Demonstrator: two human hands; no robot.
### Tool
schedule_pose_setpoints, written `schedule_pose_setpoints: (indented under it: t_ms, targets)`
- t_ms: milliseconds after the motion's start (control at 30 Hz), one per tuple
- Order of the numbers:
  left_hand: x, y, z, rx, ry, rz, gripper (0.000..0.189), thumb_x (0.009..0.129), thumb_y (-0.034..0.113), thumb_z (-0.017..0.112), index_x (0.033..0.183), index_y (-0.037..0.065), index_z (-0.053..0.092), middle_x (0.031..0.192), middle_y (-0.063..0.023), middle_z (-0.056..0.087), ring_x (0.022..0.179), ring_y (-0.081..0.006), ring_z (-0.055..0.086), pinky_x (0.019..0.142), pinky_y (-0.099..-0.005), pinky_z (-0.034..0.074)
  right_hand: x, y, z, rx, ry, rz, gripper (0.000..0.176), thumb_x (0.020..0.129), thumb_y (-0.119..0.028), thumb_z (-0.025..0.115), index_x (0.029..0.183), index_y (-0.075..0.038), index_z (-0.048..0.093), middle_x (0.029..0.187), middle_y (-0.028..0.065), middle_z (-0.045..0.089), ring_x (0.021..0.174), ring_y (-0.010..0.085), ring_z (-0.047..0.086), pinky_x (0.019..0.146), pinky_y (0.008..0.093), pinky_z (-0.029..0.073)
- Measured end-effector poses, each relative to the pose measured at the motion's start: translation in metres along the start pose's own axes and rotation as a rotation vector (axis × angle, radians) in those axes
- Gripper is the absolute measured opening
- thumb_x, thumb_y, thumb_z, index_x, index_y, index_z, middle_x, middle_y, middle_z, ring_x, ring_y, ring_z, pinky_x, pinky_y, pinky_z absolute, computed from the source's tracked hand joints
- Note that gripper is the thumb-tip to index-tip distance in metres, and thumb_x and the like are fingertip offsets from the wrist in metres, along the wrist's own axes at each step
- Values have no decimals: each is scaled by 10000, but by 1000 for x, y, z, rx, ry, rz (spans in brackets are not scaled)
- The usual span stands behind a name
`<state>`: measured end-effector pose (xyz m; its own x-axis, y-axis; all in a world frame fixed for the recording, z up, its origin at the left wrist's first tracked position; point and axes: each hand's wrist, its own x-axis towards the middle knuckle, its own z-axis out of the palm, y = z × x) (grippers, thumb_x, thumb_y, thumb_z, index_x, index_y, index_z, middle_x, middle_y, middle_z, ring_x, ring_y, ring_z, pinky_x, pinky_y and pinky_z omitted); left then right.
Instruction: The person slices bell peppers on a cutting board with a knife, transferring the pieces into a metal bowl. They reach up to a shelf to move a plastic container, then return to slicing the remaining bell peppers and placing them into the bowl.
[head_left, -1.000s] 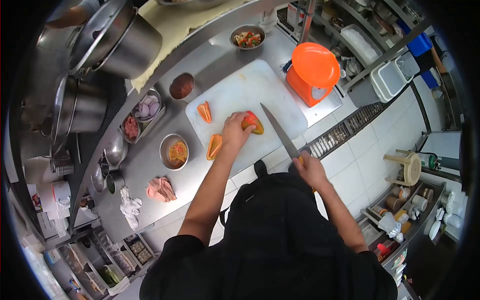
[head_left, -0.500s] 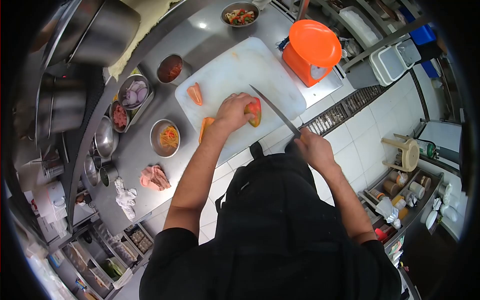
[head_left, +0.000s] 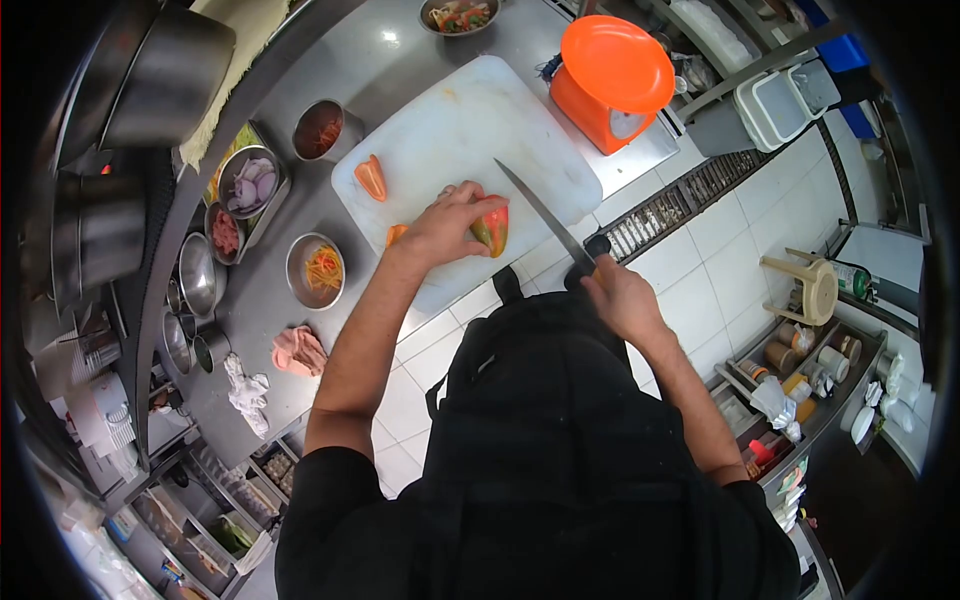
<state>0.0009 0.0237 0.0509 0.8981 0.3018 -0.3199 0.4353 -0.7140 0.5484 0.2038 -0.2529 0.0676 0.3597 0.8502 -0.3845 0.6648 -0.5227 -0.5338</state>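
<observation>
On the white cutting board [head_left: 500, 110], my left hand [head_left: 445, 228] has its fingers round a red and green pepper piece [head_left: 493, 228]. My right hand [head_left: 622, 298] is closed on the handle of a long knife [head_left: 545, 213], whose blade points up and left, just right of the pepper and apart from it. An orange pepper piece [head_left: 371, 178] lies on the board's left part. Another orange piece [head_left: 396, 234] shows partly behind my left wrist.
Left of the board stand a bowl of orange and yellow strips [head_left: 324, 268] and a deeper metal container [head_left: 320, 130]. An orange scale [head_left: 600, 105] is at the back right. A pink cloth [head_left: 298, 351] and a white cloth [head_left: 247, 395] lie on the counter.
The view has shifted, so the counter items appear a little further up and left. My left hand's grip on the pepper piece has changed slightly, and more of the piece's green side shows.
</observation>
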Motion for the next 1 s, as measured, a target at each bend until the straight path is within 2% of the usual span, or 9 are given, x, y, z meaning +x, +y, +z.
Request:
schedule_pose_setpoints:
  t_ms: [33, 133, 233, 333, 367, 467, 567, 667, 1000]
  targets:
    - [-1, 0, -1, 17, -10, 15, 785, 783, 189, 927, 1504, 234, 619, 1338, -122, 581, 1283, -341, 597, 1123, -440, 510, 1, 0, -1, -3, 2, -4, 288, 1044, -287, 683, 1050, -31, 549, 877, 234, 711, 859, 482, 698, 748, 565, 543]
    - [-3, 4, 0, 33, 67, -118, 683, 858, 312, 893, 1455, 134, 613, 1286, -159, 622, 1164, -376, 677, 1015, -455, 575, 5, 3, -5, -7, 21, 12, 283, 1046, -277, 678, 1057, -29, 544, 863, 234, 706, 850, 484, 695, 744, 569, 540]
    - [5, 10, 21, 75, 347, -444, 613, 955, 462, 801, 1376, 59, 614, 1165, -214, 716, 1017, -416, 740, 900, -489, 608, 8, 7, -5, -7, 53, 13, 280, 1048, -270, 674, 1068, -26, 539, 845, 234, 698, 846, 483, 694, 736, 571, 537]
    - [17, 23, 33, -77, 371, -671, 641, 972, 571, 746, 1280, 23, 618, 1006, -237, 772, 950, -441, 758, 846, -509, 615, 8, -2, -7, -22, 55, -11, 275, 1048, -266, 674, 1076, -28, 539, 867, 226, 705, 843, 475, 697, 731, 571, 542]
    - [16, 28, 37, -109, 460, -662, 606, 965, 571, 744, 1180, 21, 609, 952, -215, 774, 882, -439, 757, 813, -521, 613, 6, -6, -7, -30, 61, -36, 270, 1047, -262, 674, 1075, -29, 540, 878, 223, 706, 840, 472, 698, 729, 569, 545]
    - [6, 35, 35, -146, 450, -696, 539, 944, 488, 783, 1199, 34, 642, 1077, -201, 757, 1000, -414, 742, 897, -509, 597, -1, -20, -6, -59, 55, -86, 256, 1046, -253, 673, 1073, -33, 545, 908, 211, 707, 832, 462, 701, 726, 565, 553]
    - [-9, 25, 34, 82, 633, -404, 469, 900, 360, 831, 1228, 59, 681, 1230, -161, 707, 1152, -375, 689, 1006, -482, 556, -9, -33, -5, -75, 20, -115, 241, 1048, -246, 669, 1067, -38, 550, 919, 204, 695, 813, 456, 706, 713, 555, 563]
    - [-9, 3, 30, -56, 512, -248, 468, 852, 239, 859, 1257, 66, 701, 1273, -104, 684, 1219, -328, 654, 1067, -424, 524, -12, -41, -5, -106, -9, -136, 237, 1047, -243, 669, 1066, -36, 554, 916, 205, 694, 791, 450, 710, 696, 552, 567]
    - [-4, 3, 34, -143, 528, -272, 415, 860, 188, 834, 1228, 46, 703, 1260, -109, 699, 1184, -334, 676, 1033, -432, 553, -8, -54, -24, -236, -86, -78, 264, 1024, -250, 675, 1128, -30, 575, 1002, 230, 740, 882, 468, 730, 773, 574, 588]
